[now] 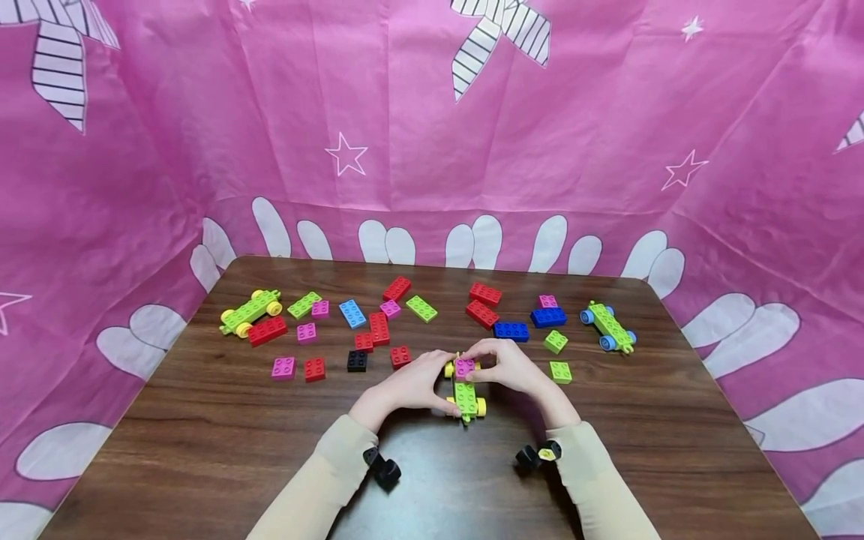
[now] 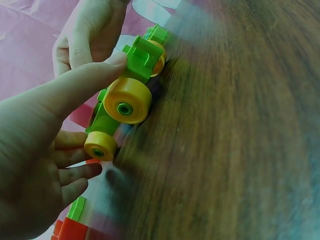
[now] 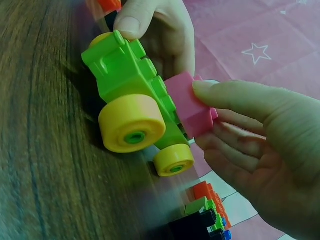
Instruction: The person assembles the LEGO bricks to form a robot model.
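A green toy car base (image 1: 466, 401) with yellow wheels stands on the table in front of the person. The left hand (image 1: 420, 382) grips it by its two ends, thumb at the near end and fingers toward the far end. A pink brick (image 3: 189, 104) sits over the studs at the far end of the base. Between thumb and fingers the right hand (image 1: 508, 367) pinches that brick; in the right wrist view the thumb lies on its top edge. Whether the brick is fully pressed down cannot be told.
Another green base with yellow wheels (image 1: 250, 311) stands far left, against a red brick (image 1: 267, 330). A green base with blue wheels (image 1: 607, 328) is at far right. Loose bricks lie across the back, among them a black one (image 1: 357, 361) and a blue one (image 1: 511, 331).
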A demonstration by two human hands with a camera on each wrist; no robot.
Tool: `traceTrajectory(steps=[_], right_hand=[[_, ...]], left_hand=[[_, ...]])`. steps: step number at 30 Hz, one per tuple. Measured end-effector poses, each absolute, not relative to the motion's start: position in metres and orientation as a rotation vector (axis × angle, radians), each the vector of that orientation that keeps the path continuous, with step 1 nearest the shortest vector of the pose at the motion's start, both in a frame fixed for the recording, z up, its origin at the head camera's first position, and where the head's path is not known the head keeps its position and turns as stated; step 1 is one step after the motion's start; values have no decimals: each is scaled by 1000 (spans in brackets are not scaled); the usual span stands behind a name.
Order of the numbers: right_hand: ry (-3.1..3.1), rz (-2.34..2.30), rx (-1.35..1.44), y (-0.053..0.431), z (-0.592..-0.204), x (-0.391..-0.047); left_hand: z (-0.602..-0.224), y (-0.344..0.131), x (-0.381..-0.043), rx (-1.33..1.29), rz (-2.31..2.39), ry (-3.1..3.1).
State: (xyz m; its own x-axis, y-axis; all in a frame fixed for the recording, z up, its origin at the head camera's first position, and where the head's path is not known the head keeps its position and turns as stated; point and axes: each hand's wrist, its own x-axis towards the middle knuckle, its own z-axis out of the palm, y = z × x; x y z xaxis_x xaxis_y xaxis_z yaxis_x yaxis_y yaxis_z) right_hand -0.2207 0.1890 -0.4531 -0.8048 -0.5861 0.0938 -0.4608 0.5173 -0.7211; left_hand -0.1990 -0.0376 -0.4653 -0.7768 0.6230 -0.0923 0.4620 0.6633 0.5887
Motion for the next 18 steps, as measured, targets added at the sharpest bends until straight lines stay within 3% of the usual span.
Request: traceTrajectory(steps=[18], right_hand=[[2595, -1166, -882, 186, -448, -218]], left_hand=[[-467, -35, -200, 850, 837, 2603]])
